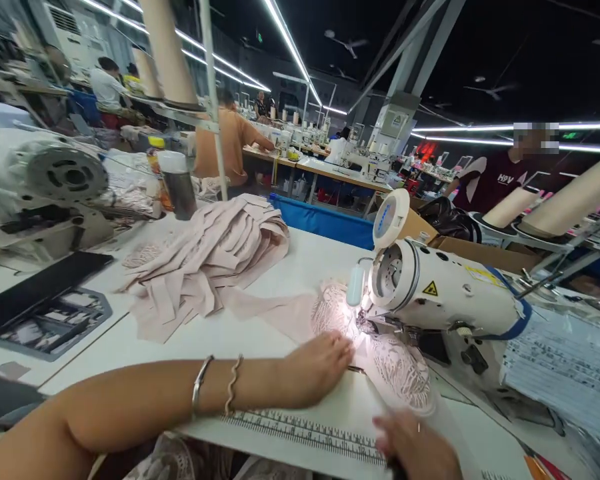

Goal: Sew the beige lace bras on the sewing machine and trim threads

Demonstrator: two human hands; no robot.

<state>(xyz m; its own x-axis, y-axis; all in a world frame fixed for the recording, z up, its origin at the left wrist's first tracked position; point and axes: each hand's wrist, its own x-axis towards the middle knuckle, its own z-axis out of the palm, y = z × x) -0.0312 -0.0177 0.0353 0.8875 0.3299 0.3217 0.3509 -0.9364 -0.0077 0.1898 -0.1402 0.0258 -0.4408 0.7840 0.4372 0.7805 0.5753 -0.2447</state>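
A pale pink lace piece (pixel 401 373), with two rounded lace parts and a long plain strip, lies under the needle area of a white sewing machine (pixel 430 287). My left hand (pixel 315 370) is on its near edge, just left of the lit needle, fingers bent together on the fabric. The fingertips partly hide the cloth beneath. Lower right, my right hand (pixel 417 445) is blurred by motion, near the right lace part, its fingers curled. Something dark shows under that hand; its kind is not clear.
A heap of pale pink fabric strips (pixel 215 253) lies left of the machine. A printed ruler (pixel 305 433) runs along the table's front edge. Another sewing machine (pixel 45 173), a dark tumbler (pixel 177 185) and a written sheet (pixel 560 373) stand around. Other people work beyond.
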